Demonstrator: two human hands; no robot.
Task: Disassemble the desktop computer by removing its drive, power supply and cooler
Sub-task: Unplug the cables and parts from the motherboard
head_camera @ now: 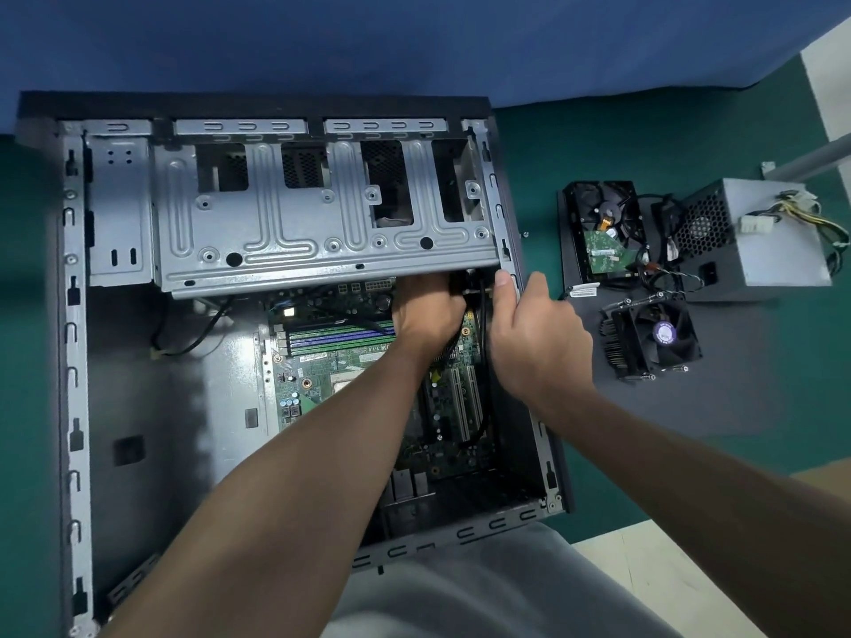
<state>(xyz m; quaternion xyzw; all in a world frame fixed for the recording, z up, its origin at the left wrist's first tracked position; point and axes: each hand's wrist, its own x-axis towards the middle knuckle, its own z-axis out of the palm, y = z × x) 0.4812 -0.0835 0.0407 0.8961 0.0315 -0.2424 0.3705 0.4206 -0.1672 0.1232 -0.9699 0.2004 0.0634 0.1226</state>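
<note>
Hands deep at the case's (73, 315) right rim — the left hand (426, 315) reaches under the drive cage (322, 214), fingers hidden, so its grip cannot be told. The right hand (539, 333) curls over the rim, thumb up beside a black cable (482, 361) that runs lengthwise along that wall. Drive (598, 232), power supply (755, 232) and cooler (649, 338) already lie out on the dark surface (737, 384) to the right, well apart from the case. Beyond, a blue wall and green floor.
</note>
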